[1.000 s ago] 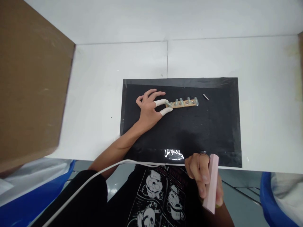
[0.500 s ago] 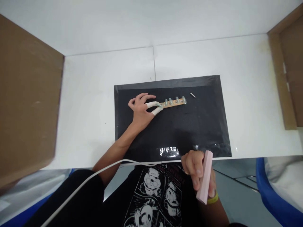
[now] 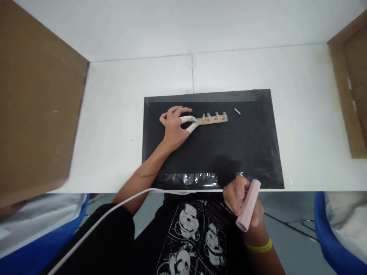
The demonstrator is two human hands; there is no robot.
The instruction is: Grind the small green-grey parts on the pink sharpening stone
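On the black mat (image 3: pixel 212 149), left hand (image 3: pixel 174 128): thumb and forefinger pinching the left end of a tan strip (image 3: pixel 211 120) | strip runs off rightward from them, long axis pretty much sideways, so left's the nearer hand | right hand (image 3: pixel 234 194): down by the worktop (image 3: pixel 309 114) edge, fingers wrapped around a pink bar (image 3: pixel 249 206), well apart

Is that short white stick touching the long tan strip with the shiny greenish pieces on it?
Apart. The head view shows bare black mat between the short white stick and the right end of the tan strip.
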